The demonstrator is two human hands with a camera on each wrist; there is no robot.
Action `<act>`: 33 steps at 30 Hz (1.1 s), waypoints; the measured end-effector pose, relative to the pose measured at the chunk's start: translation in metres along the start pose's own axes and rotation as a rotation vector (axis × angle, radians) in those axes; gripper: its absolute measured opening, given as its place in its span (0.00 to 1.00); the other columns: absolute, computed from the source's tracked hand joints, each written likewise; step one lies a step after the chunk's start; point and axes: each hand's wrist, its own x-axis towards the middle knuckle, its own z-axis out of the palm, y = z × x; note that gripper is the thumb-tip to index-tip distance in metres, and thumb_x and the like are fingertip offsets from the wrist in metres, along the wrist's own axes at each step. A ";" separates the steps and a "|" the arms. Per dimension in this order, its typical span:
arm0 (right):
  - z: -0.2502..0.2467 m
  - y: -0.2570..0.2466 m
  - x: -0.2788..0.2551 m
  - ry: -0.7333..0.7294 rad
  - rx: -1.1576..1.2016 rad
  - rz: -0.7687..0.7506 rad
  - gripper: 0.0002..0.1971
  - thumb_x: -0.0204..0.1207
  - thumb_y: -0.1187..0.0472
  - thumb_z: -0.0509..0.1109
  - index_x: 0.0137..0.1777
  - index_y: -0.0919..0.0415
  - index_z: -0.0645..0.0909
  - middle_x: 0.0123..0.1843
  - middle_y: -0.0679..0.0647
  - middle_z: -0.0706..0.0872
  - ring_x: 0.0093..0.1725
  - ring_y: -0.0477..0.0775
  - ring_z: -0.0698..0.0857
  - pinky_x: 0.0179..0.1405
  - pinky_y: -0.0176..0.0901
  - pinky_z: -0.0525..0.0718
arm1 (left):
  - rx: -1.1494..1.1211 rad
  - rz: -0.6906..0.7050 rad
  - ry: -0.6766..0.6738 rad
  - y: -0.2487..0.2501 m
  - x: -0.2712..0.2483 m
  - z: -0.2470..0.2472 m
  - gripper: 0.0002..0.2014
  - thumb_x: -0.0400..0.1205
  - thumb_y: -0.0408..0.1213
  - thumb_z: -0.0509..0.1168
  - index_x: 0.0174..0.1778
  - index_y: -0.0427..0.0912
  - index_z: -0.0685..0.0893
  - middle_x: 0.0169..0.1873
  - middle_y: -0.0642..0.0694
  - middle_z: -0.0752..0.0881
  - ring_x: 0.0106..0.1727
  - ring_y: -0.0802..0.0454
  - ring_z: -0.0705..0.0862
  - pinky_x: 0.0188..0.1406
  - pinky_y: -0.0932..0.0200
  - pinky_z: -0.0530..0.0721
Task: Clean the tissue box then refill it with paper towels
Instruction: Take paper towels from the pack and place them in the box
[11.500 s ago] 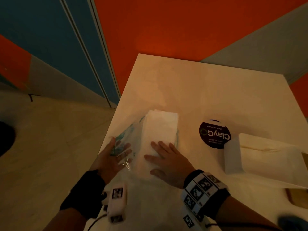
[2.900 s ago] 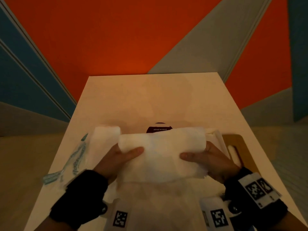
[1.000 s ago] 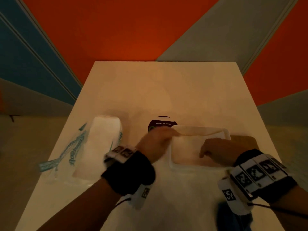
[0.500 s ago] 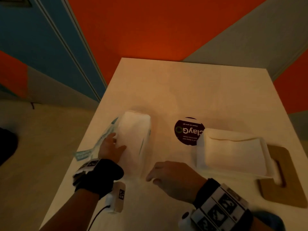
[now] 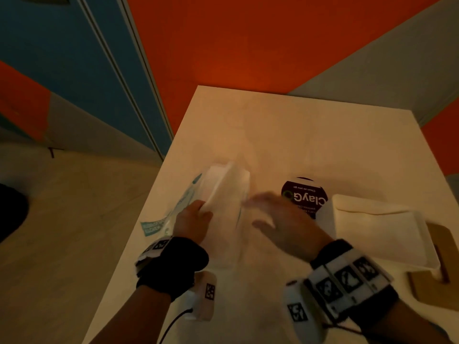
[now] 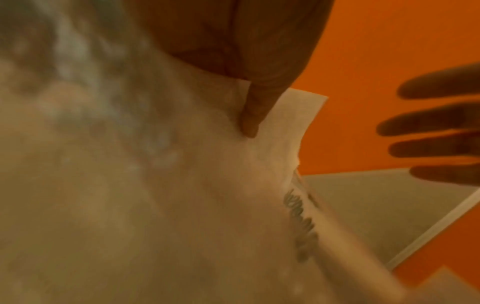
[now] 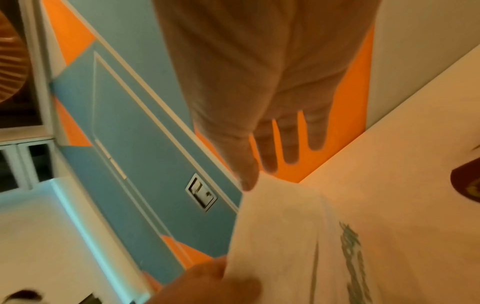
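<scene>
L hand [image 5: 192, 220] pinches the top few sheets of the paper towels [image 5: 224, 194] w/ thumb over the edge, peeling them up off the stack; the lifted layer stands tilted. Pack sits in its torn clear wrapper [image 5: 171, 214] w/ teal print, at the table's [image 5: 298, 135] left edge. R hand [image 5: 285, 224] hovers just beside the stack, fingers straight and spread, holding nothing; it's motion-blurred, can't tell if the fingertips touch the paper yet.

Tissue box [image 5: 380, 232] lies well to the right, white, w/ a flat wad of towels already inside, from what I can see. Wooden lid [image 5: 437, 264] lies partly under its near right corner. Round dark ClayGo sticker [image 5: 304, 197] is between pack and box.

Prob step: grabbing another batch of towels for the refill.

Risks:
- one-sided pinch → thin sheets could tear or fan out, esp. if R hand doesn't get under the far side
- wrapper may drag along w/ the stack; pack's near the edge, could slide off
- too thick a batch → box overfills, lid won't seat
- sloppy carry across could knock the box
</scene>
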 end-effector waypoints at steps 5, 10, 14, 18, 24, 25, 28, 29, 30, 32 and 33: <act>-0.038 0.003 0.039 0.048 0.155 0.103 0.48 0.67 0.56 0.78 0.79 0.49 0.49 0.82 0.53 0.54 0.80 0.54 0.54 0.77 0.49 0.57 | -0.196 0.190 -0.042 0.001 -0.016 -0.021 0.18 0.75 0.26 0.65 0.28 0.54 0.76 0.32 0.47 0.80 0.34 0.53 0.77 0.30 0.62 0.72; -0.056 -0.013 0.053 -0.189 0.239 0.104 0.27 0.65 0.65 0.79 0.65 0.59 0.78 0.62 0.56 0.84 0.55 0.49 0.84 0.60 0.49 0.82 | -0.265 0.245 -0.182 0.011 -0.028 -0.036 0.17 0.75 0.29 0.68 0.30 0.60 0.79 0.29 0.56 0.84 0.31 0.68 0.81 0.34 0.67 0.78; -0.067 -0.007 0.039 -0.019 0.438 0.190 0.12 0.69 0.71 0.75 0.52 0.63 0.86 0.48 0.55 0.88 0.32 0.32 0.84 0.40 0.29 0.85 | -0.398 0.251 -0.255 0.024 -0.030 -0.049 0.14 0.73 0.25 0.68 0.45 0.50 0.81 0.36 0.53 0.84 0.29 0.70 0.84 0.27 0.75 0.82; -0.084 0.020 0.004 0.161 0.647 0.366 0.08 0.69 0.69 0.74 0.43 0.55 0.85 0.47 0.55 0.88 0.44 0.52 0.86 0.48 0.48 0.85 | -0.562 0.222 -0.252 0.038 -0.025 -0.047 0.14 0.72 0.26 0.71 0.43 0.53 0.83 0.34 0.56 0.89 0.32 0.68 0.86 0.27 0.71 0.86; -0.102 0.070 -0.068 0.351 0.813 0.610 0.15 0.72 0.70 0.70 0.59 0.63 0.80 0.50 0.53 0.86 0.48 0.54 0.84 0.50 0.52 0.82 | -0.524 0.255 -0.259 0.102 -0.023 0.014 0.10 0.75 0.26 0.67 0.50 0.43 0.81 0.33 0.54 0.86 0.32 0.60 0.85 0.26 0.69 0.85; -0.106 0.081 -0.080 0.400 0.788 0.660 0.18 0.73 0.69 0.69 0.64 0.65 0.78 0.55 0.57 0.85 0.51 0.60 0.84 0.54 0.58 0.82 | -0.477 0.281 -0.271 0.114 -0.023 0.028 0.10 0.75 0.27 0.67 0.51 0.42 0.80 0.35 0.51 0.85 0.34 0.58 0.83 0.24 0.71 0.83; -0.113 0.113 -0.111 0.505 0.578 0.775 0.20 0.74 0.67 0.70 0.66 0.66 0.75 0.64 0.64 0.81 0.58 0.66 0.81 0.58 0.64 0.81 | -0.323 0.338 -0.300 0.148 -0.024 0.068 0.13 0.75 0.31 0.68 0.55 0.41 0.80 0.43 0.41 0.84 0.41 0.47 0.84 0.29 0.67 0.85; -0.113 0.122 -0.118 0.521 0.492 0.801 0.21 0.74 0.67 0.71 0.67 0.65 0.74 0.65 0.65 0.80 0.58 0.66 0.80 0.56 0.62 0.81 | -0.253 0.361 -0.300 0.157 -0.024 0.081 0.14 0.75 0.32 0.68 0.57 0.42 0.79 0.47 0.40 0.84 0.46 0.43 0.84 0.37 0.61 0.85; -0.113 0.130 -0.123 0.523 0.421 0.819 0.24 0.73 0.66 0.72 0.68 0.64 0.72 0.66 0.66 0.80 0.58 0.67 0.80 0.56 0.63 0.81 | -0.186 0.382 -0.299 0.165 -0.024 0.091 0.15 0.76 0.33 0.68 0.58 0.42 0.78 0.47 0.39 0.83 0.49 0.42 0.83 0.42 0.57 0.84; -0.110 0.143 -0.130 0.497 0.305 0.836 0.31 0.71 0.65 0.74 0.72 0.58 0.66 0.64 0.68 0.81 0.59 0.70 0.81 0.58 0.67 0.81 | -0.064 0.407 -0.305 0.176 -0.023 0.111 0.16 0.76 0.35 0.67 0.59 0.44 0.77 0.46 0.41 0.82 0.50 0.42 0.83 0.48 0.53 0.85; -0.107 0.149 -0.133 0.469 0.236 0.843 0.33 0.71 0.64 0.74 0.74 0.54 0.63 0.62 0.68 0.82 0.57 0.71 0.82 0.56 0.67 0.82 | -0.004 0.417 -0.311 0.179 -0.022 0.120 0.16 0.76 0.35 0.67 0.59 0.45 0.76 0.47 0.40 0.83 0.51 0.41 0.83 0.51 0.50 0.86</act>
